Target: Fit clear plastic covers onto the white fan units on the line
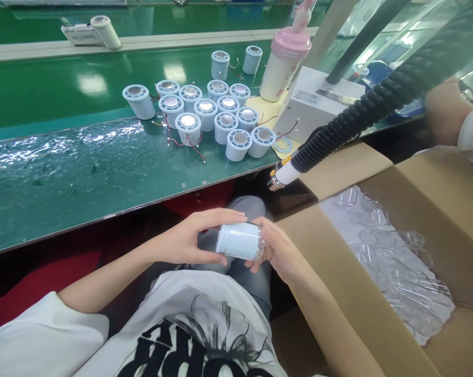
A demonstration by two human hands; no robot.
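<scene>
Above my lap, a light blue cylinder in a clear plastic cup (240, 241) lies on its side between my two hands. My left hand (193, 235) holds its left end, thumb below and fingers along the top. Wrapped round the clear right end are the fingers of my right hand (273, 246). On the green bench (102, 178) in front stand several light blue cylinders (187, 125) with round metallic discs on top and thin red and black wires.
A black corrugated hose (354, 115) with a metal-tipped nozzle hangs at the right. Below it, a cardboard box (338, 262) holds clear plastic cups (397, 262). A pink-topped bottle (285, 63) stands behind. Another person's arm (444, 110) shows at far right.
</scene>
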